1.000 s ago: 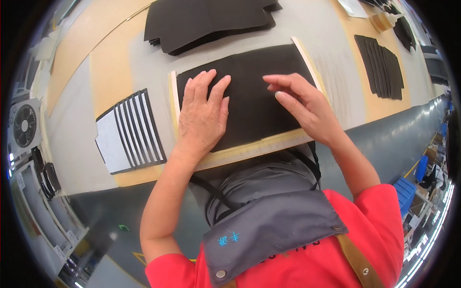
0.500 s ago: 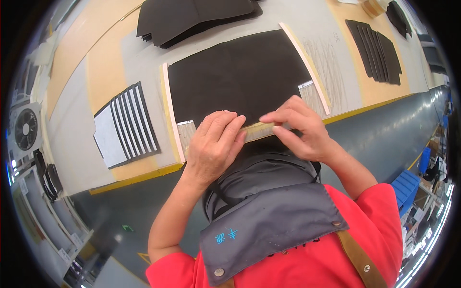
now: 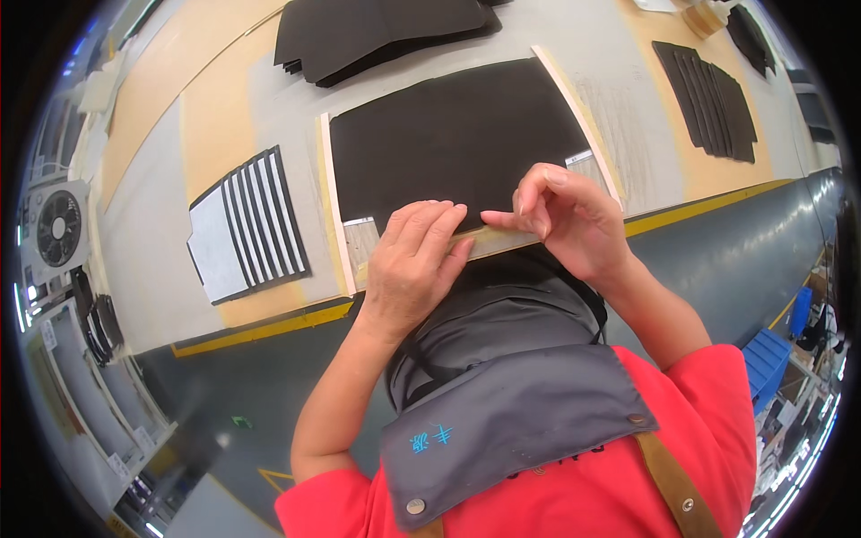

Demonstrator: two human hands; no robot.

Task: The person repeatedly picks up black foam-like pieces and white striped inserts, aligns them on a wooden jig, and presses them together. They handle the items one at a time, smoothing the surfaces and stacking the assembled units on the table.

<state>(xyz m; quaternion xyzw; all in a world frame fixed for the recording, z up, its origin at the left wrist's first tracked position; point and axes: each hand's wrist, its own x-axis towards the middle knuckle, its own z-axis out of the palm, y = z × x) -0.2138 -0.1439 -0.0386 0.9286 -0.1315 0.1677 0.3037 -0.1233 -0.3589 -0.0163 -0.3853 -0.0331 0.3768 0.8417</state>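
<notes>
A large black sheet (image 3: 448, 134) lies flat on the table in front of me, between two pale strips. My left hand (image 3: 413, 255) rests on its near edge with fingers stretched out together and the thumb a little apart. My right hand (image 3: 574, 220) is at the same edge, one finger pointing left along it and the others curled above. Nothing shows in either hand. Small pale tabs, the left one (image 3: 359, 221) and the right one (image 3: 579, 157), sit at the notched near corners of the sheet.
Stacked black sheets (image 3: 386, 40) lie at the far side. Fanned pieces with white stripes (image 3: 251, 224) are on the left, fanned black pieces (image 3: 707, 103) on the right. Yellow tape (image 3: 708, 208) runs along the table's near edge. A tape roll (image 3: 702, 18) stands at the far right.
My right hand has turned, lifting and curling fingers that were spread near the edge, while one finger stays low. My left hand stays at the sheet's edge. The view has shifted slightly.
</notes>
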